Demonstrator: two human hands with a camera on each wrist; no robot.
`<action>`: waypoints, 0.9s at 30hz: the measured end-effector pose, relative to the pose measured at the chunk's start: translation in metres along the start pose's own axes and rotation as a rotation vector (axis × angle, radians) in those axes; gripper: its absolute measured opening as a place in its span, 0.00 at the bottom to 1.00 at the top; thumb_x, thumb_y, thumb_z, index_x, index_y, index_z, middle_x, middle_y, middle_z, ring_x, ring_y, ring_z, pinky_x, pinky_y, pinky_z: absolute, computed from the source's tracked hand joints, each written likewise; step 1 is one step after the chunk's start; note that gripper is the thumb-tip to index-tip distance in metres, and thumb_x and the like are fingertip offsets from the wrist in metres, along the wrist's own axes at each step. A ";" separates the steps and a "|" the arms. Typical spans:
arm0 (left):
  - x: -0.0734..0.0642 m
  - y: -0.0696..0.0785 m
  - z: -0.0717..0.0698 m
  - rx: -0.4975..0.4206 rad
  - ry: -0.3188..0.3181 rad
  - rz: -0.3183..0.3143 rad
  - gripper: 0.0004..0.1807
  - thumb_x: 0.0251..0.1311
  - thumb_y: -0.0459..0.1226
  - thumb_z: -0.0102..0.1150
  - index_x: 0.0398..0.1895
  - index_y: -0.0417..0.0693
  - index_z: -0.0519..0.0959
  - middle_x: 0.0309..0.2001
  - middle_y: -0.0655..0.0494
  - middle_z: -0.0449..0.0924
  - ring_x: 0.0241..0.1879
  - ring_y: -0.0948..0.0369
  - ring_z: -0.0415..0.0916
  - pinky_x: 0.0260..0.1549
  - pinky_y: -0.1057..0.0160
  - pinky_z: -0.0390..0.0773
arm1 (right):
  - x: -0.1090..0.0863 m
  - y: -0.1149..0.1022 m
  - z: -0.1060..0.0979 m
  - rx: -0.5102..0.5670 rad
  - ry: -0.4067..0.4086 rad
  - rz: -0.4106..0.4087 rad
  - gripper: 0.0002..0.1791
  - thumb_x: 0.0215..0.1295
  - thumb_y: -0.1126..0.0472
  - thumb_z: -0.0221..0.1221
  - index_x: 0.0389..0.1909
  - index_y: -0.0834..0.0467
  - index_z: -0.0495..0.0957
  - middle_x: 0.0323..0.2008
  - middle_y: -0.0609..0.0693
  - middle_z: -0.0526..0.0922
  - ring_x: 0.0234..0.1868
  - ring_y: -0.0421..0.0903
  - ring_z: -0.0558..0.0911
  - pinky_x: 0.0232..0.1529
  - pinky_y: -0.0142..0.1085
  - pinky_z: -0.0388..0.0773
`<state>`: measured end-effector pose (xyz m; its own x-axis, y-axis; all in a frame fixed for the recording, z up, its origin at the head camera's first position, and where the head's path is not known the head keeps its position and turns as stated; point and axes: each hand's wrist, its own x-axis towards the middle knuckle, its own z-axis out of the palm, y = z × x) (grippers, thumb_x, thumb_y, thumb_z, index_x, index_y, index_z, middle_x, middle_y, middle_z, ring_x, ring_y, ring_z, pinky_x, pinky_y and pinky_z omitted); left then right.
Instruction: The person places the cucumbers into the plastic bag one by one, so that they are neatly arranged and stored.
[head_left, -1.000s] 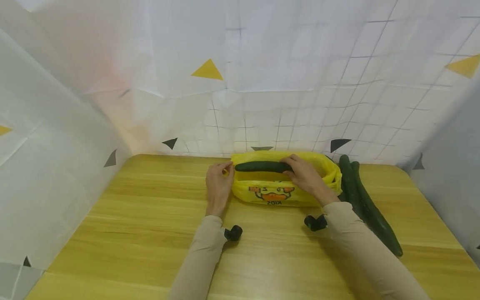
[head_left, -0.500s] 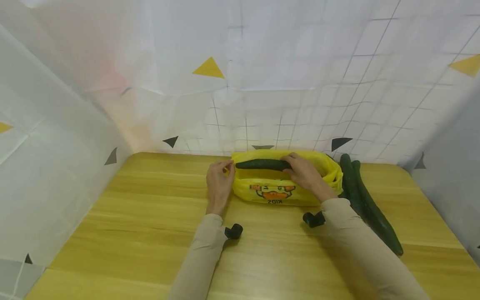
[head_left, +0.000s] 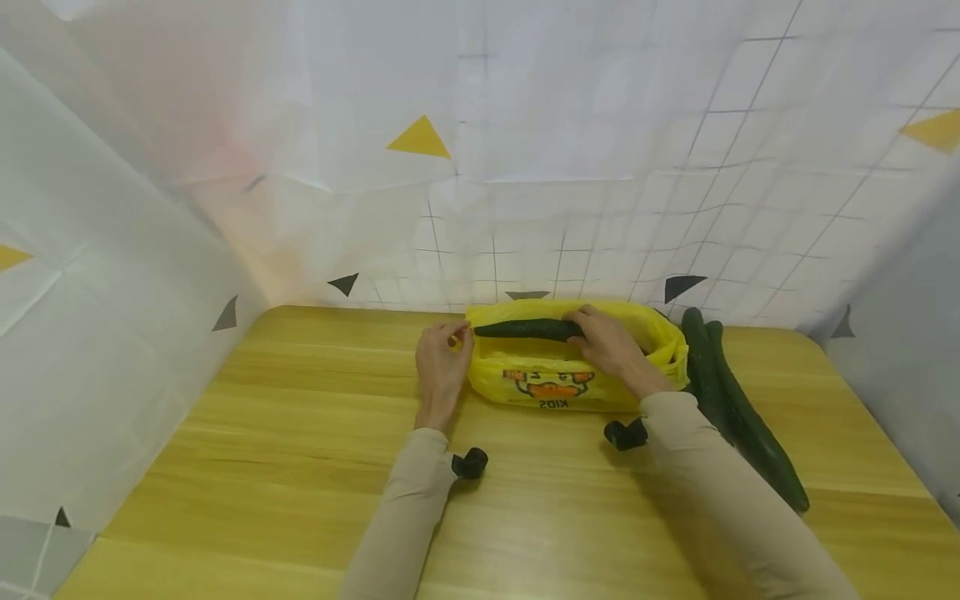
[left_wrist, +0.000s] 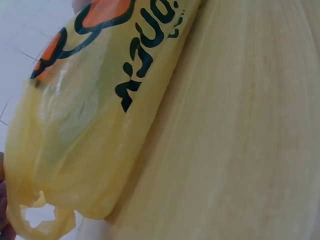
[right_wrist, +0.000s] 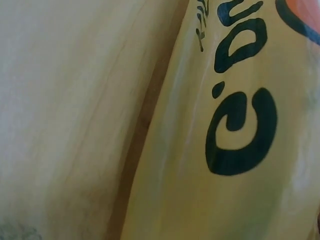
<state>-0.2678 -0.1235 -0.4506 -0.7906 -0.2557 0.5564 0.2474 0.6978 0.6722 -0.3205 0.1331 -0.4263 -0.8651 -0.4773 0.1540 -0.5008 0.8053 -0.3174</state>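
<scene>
A yellow plastic bag (head_left: 495,385) with an orange and black print lies on its base, mouth spread wide toward the head camera. Across that mouth runs a dark green cucumber (head_left: 525,330), its right end gripped by my right hand (head_left: 611,346). My left hand (head_left: 444,362) pinches the bag's left edge between thumb and fingertips, close to the cucumber's left tip. In the left wrist view the bag's printed side (left_wrist: 100,110) and a looped handle (left_wrist: 60,225) show, with fingers only at the frame's edge. The right wrist view is mostly bag print (right_wrist: 240,135); the hand is nearly hidden there.
Right of the bag, two more long cucumbers (head_left: 757,429) lie side by side on the wooden table (head_left: 300,433), slanting toward the front. A white sheet wall (head_left: 555,233) with grid lines stands behind the table. Black wrist cameras (head_left: 470,463) stick out from both sleeves.
Hands, bag and cucumber hold nearly the same places. The whole head view has shifted very slightly.
</scene>
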 end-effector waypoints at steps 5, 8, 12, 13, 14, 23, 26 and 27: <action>0.000 -0.003 0.000 -0.037 -0.008 -0.026 0.07 0.58 0.33 0.59 0.35 0.43 0.86 0.30 0.52 0.84 0.30 0.56 0.75 0.33 0.62 0.76 | 0.003 0.004 0.004 0.009 0.000 0.009 0.21 0.65 0.63 0.57 0.59 0.62 0.71 0.52 0.60 0.76 0.52 0.57 0.77 0.54 0.51 0.75; 0.000 -0.004 0.000 -0.049 -0.013 -0.035 0.08 0.59 0.33 0.58 0.35 0.43 0.86 0.30 0.51 0.84 0.30 0.56 0.75 0.34 0.62 0.76 | 0.003 0.006 0.006 0.012 0.001 0.013 0.21 0.65 0.64 0.57 0.59 0.63 0.72 0.52 0.60 0.76 0.51 0.57 0.77 0.53 0.51 0.75; 0.000 -0.006 0.001 -0.049 -0.004 -0.022 0.08 0.59 0.34 0.58 0.35 0.44 0.86 0.30 0.52 0.84 0.30 0.56 0.75 0.33 0.63 0.76 | 0.005 0.007 0.008 0.012 0.001 0.024 0.21 0.65 0.63 0.58 0.58 0.63 0.72 0.52 0.60 0.76 0.51 0.58 0.77 0.53 0.52 0.75; 0.000 -0.006 0.001 -0.046 0.000 -0.016 0.08 0.59 0.34 0.58 0.35 0.44 0.86 0.30 0.53 0.84 0.30 0.57 0.75 0.33 0.63 0.76 | 0.005 0.007 0.009 0.012 0.000 0.027 0.21 0.65 0.63 0.58 0.58 0.62 0.73 0.52 0.60 0.76 0.51 0.58 0.77 0.53 0.52 0.75; 0.000 -0.006 0.002 -0.044 0.004 -0.010 0.07 0.59 0.34 0.59 0.35 0.44 0.86 0.29 0.53 0.84 0.30 0.57 0.75 0.33 0.63 0.76 | 0.005 0.007 0.009 0.009 -0.001 0.030 0.21 0.65 0.63 0.58 0.58 0.62 0.73 0.52 0.60 0.76 0.51 0.58 0.77 0.53 0.52 0.75; -0.001 -0.006 0.003 -0.052 0.014 0.005 0.07 0.58 0.33 0.60 0.34 0.44 0.86 0.28 0.53 0.83 0.29 0.57 0.75 0.33 0.63 0.76 | 0.006 0.010 0.012 -0.014 -0.013 0.031 0.21 0.64 0.63 0.59 0.58 0.63 0.73 0.53 0.62 0.76 0.51 0.60 0.77 0.53 0.53 0.74; -0.001 -0.007 0.004 -0.057 0.010 -0.004 0.07 0.58 0.33 0.59 0.34 0.44 0.86 0.28 0.53 0.83 0.29 0.57 0.76 0.33 0.63 0.76 | 0.006 0.010 0.012 -0.005 -0.014 0.036 0.21 0.64 0.63 0.59 0.58 0.63 0.73 0.53 0.62 0.76 0.52 0.60 0.77 0.53 0.53 0.74; -0.001 -0.007 0.003 -0.058 0.009 -0.006 0.07 0.58 0.33 0.59 0.34 0.44 0.86 0.28 0.53 0.83 0.29 0.57 0.76 0.33 0.63 0.76 | 0.006 0.010 0.013 -0.002 -0.014 0.036 0.21 0.64 0.64 0.59 0.58 0.63 0.73 0.53 0.63 0.76 0.52 0.60 0.77 0.54 0.53 0.74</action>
<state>-0.2706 -0.1257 -0.4575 -0.7869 -0.2662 0.5567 0.2753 0.6560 0.7027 -0.3307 0.1335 -0.4402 -0.8821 -0.4530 0.1294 -0.4696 0.8226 -0.3207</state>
